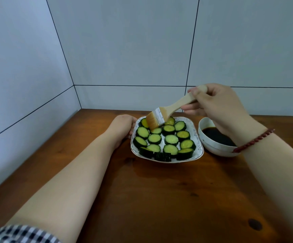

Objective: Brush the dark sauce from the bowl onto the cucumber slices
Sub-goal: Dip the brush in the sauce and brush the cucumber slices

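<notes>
A white patterned plate [197, 140] on the wooden table holds several green cucumber slices [171, 139] with dark skin. My right hand [216, 104] grips the wooden handle of a flat brush [159, 118]. Its tan bristles touch the slices at the plate's far left. My left hand [123, 127] holds the plate's left rim with curled fingers. A white bowl [212, 146] of dark sauce [217, 136] stands just right of the plate, partly hidden by my right wrist.
The wooden table [159, 190] sits in a corner of grey tiled walls [124, 50], close behind and to the left. A red bead bracelet [254, 140] circles my right wrist above the bowl.
</notes>
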Action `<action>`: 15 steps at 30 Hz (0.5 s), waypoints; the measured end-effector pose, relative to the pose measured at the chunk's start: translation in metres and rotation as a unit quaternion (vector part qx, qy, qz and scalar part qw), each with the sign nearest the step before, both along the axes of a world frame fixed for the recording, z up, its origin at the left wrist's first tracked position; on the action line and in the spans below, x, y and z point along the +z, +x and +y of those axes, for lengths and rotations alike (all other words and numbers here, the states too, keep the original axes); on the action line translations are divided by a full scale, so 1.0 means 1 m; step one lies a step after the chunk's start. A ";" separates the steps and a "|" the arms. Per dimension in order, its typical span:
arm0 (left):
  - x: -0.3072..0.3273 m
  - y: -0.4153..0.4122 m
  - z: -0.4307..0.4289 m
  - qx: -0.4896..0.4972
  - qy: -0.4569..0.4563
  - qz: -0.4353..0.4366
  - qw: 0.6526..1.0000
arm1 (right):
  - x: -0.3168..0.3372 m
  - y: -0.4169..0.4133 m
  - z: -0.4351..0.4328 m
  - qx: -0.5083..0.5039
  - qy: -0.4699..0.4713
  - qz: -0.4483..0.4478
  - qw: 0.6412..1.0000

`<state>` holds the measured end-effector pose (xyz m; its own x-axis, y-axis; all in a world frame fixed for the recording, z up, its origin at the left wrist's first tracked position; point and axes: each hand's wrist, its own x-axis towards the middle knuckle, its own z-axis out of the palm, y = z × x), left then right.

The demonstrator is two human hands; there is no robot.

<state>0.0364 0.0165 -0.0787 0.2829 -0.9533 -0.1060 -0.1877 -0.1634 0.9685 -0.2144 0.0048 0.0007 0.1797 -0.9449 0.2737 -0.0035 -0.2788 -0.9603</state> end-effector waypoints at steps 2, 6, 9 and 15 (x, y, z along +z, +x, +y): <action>0.000 0.000 0.000 -0.002 0.000 -0.001 1.000 | -0.003 0.002 0.000 -0.002 0.002 -0.005 1.000; 0.001 -0.001 0.000 -0.002 -0.003 -0.001 1.000 | -0.004 -0.002 -0.002 -0.021 -0.024 0.053 0.998; 0.001 -0.002 0.001 0.001 -0.003 -0.003 1.000 | 0.001 -0.009 -0.004 -0.029 -0.056 0.088 0.994; 0.002 -0.003 0.001 -0.001 -0.007 0.004 1.000 | 0.008 -0.009 -0.002 -0.030 -0.079 0.063 0.994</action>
